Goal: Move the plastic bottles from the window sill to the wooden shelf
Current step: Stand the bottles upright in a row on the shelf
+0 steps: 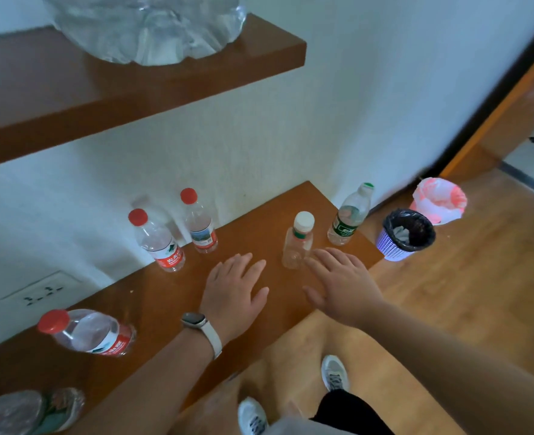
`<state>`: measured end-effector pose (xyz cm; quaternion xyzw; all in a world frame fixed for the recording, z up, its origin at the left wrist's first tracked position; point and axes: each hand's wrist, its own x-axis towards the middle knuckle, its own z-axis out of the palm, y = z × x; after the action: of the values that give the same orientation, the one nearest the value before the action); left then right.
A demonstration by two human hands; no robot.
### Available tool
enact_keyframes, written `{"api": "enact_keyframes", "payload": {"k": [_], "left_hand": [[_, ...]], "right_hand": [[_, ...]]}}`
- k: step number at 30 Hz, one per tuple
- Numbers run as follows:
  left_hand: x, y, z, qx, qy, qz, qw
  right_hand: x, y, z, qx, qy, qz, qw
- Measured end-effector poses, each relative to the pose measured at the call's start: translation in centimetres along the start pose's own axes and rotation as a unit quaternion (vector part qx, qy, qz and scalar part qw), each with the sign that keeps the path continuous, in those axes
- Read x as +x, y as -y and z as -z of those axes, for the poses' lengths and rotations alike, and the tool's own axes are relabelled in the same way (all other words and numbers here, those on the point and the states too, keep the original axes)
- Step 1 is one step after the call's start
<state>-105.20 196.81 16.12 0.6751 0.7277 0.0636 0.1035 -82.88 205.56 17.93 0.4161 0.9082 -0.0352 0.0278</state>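
Several clear plastic bottles stand on the lower wooden shelf (152, 302). Two red-capped bottles (159, 243) (199, 222) are near the wall. A small white-capped bottle (297, 241) and a green-capped bottle (349, 216) stand at the right end. Another red-capped bottle (87, 332) is at the left. My left hand (234, 293), with a watch on the wrist, hovers flat and open over the shelf. My right hand (341, 284) is open, its fingertips right beside the white-capped bottle's base; nothing is gripped.
An upper wooden shelf (102, 89) carries a big clear water jug (146, 26). A crumpled bottle (30, 409) lies at the bottom left. A purple bin (403, 235) and a pink-lined bin (440, 200) stand on the wooden floor at right. A wall socket (43, 291) is at left.
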Motion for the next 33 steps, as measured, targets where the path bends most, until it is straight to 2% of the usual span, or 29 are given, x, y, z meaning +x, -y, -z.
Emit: {"api": "enact_keyframes", "payload": {"k": [8,20,26,33], "left_hand": [[4.5,-4.5,-0.1,0.028,-0.002,0.035,0.999],[8.6,-10.9,-1.2,0.03,-0.032,0.231,0.972],[10.3,-14.1,-2.1,-0.057,-0.068,0.341,0.936],[11.9,-15.5,-2.5,-0.255,-0.109,0.431,0.859]], "right_hand": [[0.4,-7.5,-0.6,0.004,0.005,-0.025,1.0],[3.5,-19.9,-0.3,0.049,-0.035,-0.027,0.998],[6.5,-23.3,-1.0,0.09,-0.038,-0.004,0.995],[9.6,-22.9,-1.0,0.225,-0.021,0.03,0.974]]}}
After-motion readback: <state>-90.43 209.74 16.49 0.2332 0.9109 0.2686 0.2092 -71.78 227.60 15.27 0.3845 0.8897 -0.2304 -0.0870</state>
